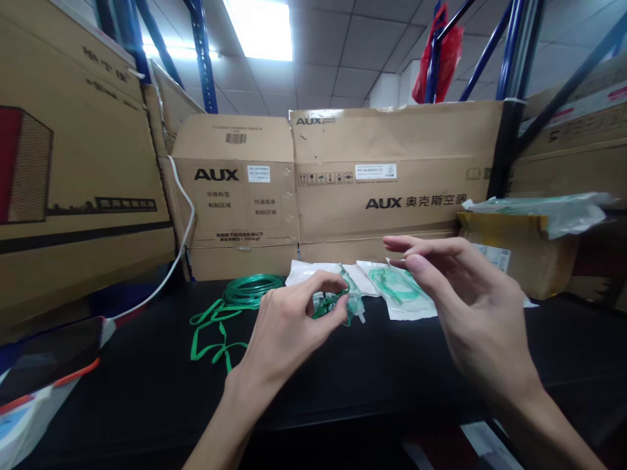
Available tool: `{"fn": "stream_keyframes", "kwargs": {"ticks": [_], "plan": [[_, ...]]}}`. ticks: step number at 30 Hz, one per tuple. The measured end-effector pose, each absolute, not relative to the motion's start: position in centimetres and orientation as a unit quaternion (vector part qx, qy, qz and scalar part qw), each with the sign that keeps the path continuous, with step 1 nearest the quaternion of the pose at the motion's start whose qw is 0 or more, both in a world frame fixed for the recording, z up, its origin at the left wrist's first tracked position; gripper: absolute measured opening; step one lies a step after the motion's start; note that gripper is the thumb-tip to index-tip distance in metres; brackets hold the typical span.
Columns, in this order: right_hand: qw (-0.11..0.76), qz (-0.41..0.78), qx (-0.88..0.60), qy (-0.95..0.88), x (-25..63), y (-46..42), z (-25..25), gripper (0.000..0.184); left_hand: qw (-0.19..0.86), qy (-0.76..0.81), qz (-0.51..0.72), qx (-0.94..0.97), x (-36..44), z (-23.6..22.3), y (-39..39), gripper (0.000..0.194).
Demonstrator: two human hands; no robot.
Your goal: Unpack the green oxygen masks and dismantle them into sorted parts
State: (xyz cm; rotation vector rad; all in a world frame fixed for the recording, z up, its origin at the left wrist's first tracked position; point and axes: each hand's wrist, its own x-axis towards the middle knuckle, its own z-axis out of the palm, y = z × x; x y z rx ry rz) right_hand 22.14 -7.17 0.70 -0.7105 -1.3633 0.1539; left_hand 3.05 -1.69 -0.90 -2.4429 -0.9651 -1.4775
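My left hand (298, 313) is closed in a pinch, with thumb and forefinger on the green rim of a see-through green oxygen mask (353, 310). Most of that mask is hidden behind the fingers. Off to the right and raised above the table, my right hand (470, 300) has its thumb and forefinger together. A thin, shiny sliver shows at those fingertips, too small to name. Left of my left hand lie a coil of green tubing (252, 288) and a loose green strap (208, 349).
Packaged green tubing (401, 284) lies in clear pouches at the back. A cardboard box (519, 251) with plastic packs on top stands right. AUX cardboard panels (392, 189) wall the back. A phone (53, 352) with a white cable (183, 241) is left on the black table (161, 405).
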Motion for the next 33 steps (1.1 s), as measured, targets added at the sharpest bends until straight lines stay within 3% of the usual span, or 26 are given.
{"fn": "stream_keyframes", "kwargs": {"ticks": [5, 8, 11, 18, 27, 30, 33], "plan": [[0.667, 0.160, -0.358, -0.634, 22.4, -5.5, 0.3, 0.017, -0.007, -0.283, -0.531, -0.799, 3.0, -1.1, -1.7, 0.020], [0.591, 0.259, -0.382, -0.662, 22.3, -4.5, -0.1, 0.032, -0.059, -0.264, -0.544, -0.794, 3.0, -1.1, -1.8, 0.039], [0.558, 0.303, -0.366, -0.681, 22.2, -4.1, -0.4, 0.032, -0.062, -0.264, -0.533, -0.801, 2.8, -0.9, -1.8, 0.048], [0.592, 0.223, -0.367, -0.682, 22.8, -3.6, -0.5, 0.025, -0.071, -0.302, -0.492, -0.813, 2.5, -0.6, -1.6, 0.035], [0.671, 0.076, -0.428, -0.601, 28.4, -1.8, 0.1, 0.035, -0.018, -0.396, -0.376, -0.838, 0.4, -0.4, -0.3, 0.016], [0.635, 0.048, -0.452, -0.624, 28.5, -1.8, 0.1, 0.033, -0.002, -0.410, -0.342, -0.846, 0.1, -0.3, -0.2, 0.011], [0.543, 0.023, -0.491, -0.681, 28.3, -1.8, 0.0, 0.030, 0.012, -0.406, -0.287, -0.868, -0.2, -0.4, -0.2, 0.011]]}}
